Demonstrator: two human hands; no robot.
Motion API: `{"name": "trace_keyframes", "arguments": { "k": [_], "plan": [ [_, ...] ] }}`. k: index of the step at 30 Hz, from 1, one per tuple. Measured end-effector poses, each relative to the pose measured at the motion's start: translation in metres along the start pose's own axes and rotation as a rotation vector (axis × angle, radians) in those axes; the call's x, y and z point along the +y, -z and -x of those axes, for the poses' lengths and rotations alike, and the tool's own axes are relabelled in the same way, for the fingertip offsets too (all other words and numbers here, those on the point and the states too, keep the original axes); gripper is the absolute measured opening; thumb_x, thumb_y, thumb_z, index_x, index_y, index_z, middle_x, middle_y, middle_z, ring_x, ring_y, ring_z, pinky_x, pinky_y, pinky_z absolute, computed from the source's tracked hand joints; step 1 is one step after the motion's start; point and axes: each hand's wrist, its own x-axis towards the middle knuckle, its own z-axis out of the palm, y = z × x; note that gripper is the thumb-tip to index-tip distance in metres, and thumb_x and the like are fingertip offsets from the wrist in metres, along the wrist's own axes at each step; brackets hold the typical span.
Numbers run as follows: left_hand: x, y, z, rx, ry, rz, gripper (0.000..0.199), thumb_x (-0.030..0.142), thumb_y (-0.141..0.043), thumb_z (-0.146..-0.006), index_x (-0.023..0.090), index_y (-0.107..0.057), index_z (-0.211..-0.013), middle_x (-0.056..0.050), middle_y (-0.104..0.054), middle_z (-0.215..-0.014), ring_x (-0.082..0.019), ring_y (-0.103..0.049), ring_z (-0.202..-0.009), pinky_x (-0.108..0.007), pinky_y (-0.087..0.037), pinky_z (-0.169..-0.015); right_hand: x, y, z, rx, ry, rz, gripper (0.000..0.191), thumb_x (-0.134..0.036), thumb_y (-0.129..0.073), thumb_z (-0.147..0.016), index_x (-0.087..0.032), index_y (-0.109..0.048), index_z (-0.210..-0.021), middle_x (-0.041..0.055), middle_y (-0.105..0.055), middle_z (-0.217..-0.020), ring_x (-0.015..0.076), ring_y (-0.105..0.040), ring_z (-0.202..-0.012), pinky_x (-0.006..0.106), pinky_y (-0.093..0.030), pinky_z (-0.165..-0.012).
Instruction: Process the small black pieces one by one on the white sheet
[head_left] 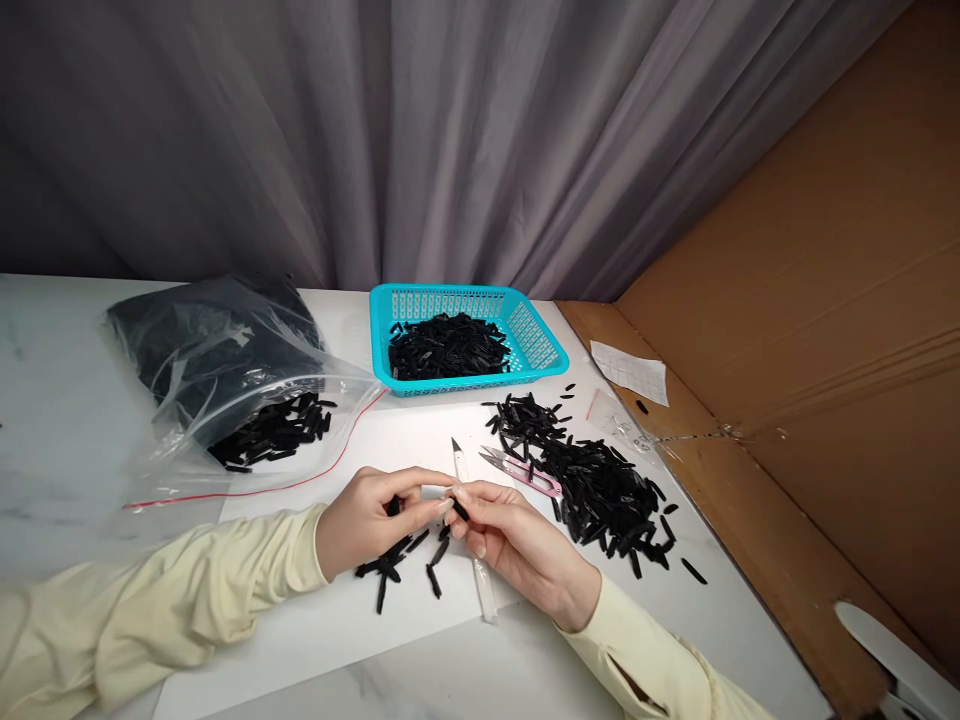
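Observation:
Over a white sheet of paper, my two hands meet fingertip to fingertip. My right hand pinches a small, narrow black piece, its lower part showing under the thumb. The thumb and index finger of my left hand close in at the same spot; what they grip is hidden. Several loose black pieces lie below my left hand. A white-handled craft knife runs beneath my right fingers, its blade pointing away. To the right lie pink thread snips, beside a pile of black pieces.
A turquoise basket of black pieces stands at the back. At left, a clear zip bag spills more of them. A paper slip and small clear bag lie near the cardboard wall at right.

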Motion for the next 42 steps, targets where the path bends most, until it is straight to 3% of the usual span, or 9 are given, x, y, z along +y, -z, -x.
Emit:
{"name": "trace_keyframes", "arguments": {
  "k": [8, 11, 17, 30, 35, 42],
  "plan": [
    [-0.0025, -0.0009, 0.0024, 0.033, -0.006, -0.027, 0.024, 0.027, -0.056, -0.084, 0.015, -0.071, -0.098, 0.004, -0.053, -0.048, -0.006, -0.039, -0.043, -0.015, -0.037, -0.044, -0.0074, -0.0032, 0.0038, -0.141, -0.039, -0.030, 0.033, -0.040, -0.061, -0.082, -0.008, -0.068, -0.079, 0.0051, -0.063, -0.068, 0.0085, -0.057, -0.059, 0.016, -0.043, -0.048],
    [-0.0018, -0.0007, 0.0031, 0.061, -0.002, -0.029, 0.023, 0.027, -0.057, -0.084, 0.015, -0.072, -0.097, 0.001, -0.063, -0.055, -0.007, -0.046, -0.044, -0.016, -0.041, -0.046, -0.0090, -0.0022, 0.0049, -0.202, -0.039, -0.052, 0.029, -0.036, -0.060, -0.084, -0.009, -0.068, -0.082, 0.0052, -0.063, -0.070, 0.0091, -0.056, -0.062, 0.018, -0.045, -0.054],
    [0.0015, 0.0014, 0.0015, 0.055, -0.051, 0.042, 0.023, 0.023, -0.052, -0.087, 0.014, -0.072, -0.093, -0.006, -0.073, -0.089, -0.015, -0.068, -0.075, -0.017, -0.053, -0.070, -0.0082, -0.0013, 0.0051, -0.235, -0.010, -0.002, 0.025, -0.032, -0.060, -0.085, -0.008, -0.069, -0.084, 0.0062, -0.064, -0.075, 0.0074, -0.055, -0.059, 0.017, -0.046, -0.054],
    [0.0018, 0.0021, 0.0011, 0.069, -0.100, 0.059, 0.023, 0.017, -0.049, -0.088, 0.010, -0.071, -0.095, -0.006, -0.074, -0.090, -0.013, -0.069, -0.075, -0.012, -0.052, -0.070, -0.0037, -0.0004, 0.0034, -0.233, 0.069, 0.090, 0.029, -0.033, -0.055, -0.088, -0.008, -0.068, -0.082, 0.0063, -0.063, -0.074, 0.0059, -0.052, -0.050, 0.018, -0.043, -0.049],
    [0.0019, 0.0016, 0.0022, 0.082, -0.082, 0.037, 0.026, 0.021, -0.051, -0.088, 0.007, -0.070, -0.098, -0.009, -0.073, -0.090, -0.012, -0.069, -0.065, -0.011, -0.052, -0.059, -0.0057, -0.0009, 0.0053, -0.222, 0.095, 0.135, 0.027, -0.033, -0.057, -0.087, -0.009, -0.067, -0.080, 0.0040, -0.060, -0.069, 0.0065, -0.051, -0.051, 0.018, -0.042, -0.049],
    [0.0030, 0.0020, 0.0011, 0.061, -0.088, 0.064, 0.025, 0.020, -0.053, -0.087, 0.008, -0.070, -0.100, -0.006, -0.074, -0.088, -0.012, -0.069, -0.071, -0.011, -0.053, -0.066, -0.0075, -0.0042, 0.0062, -0.241, 0.098, 0.092, 0.020, -0.027, -0.058, -0.086, -0.008, -0.066, -0.084, 0.0064, -0.065, -0.075, 0.0079, -0.057, -0.054, 0.018, -0.045, -0.049]
  ]
}}
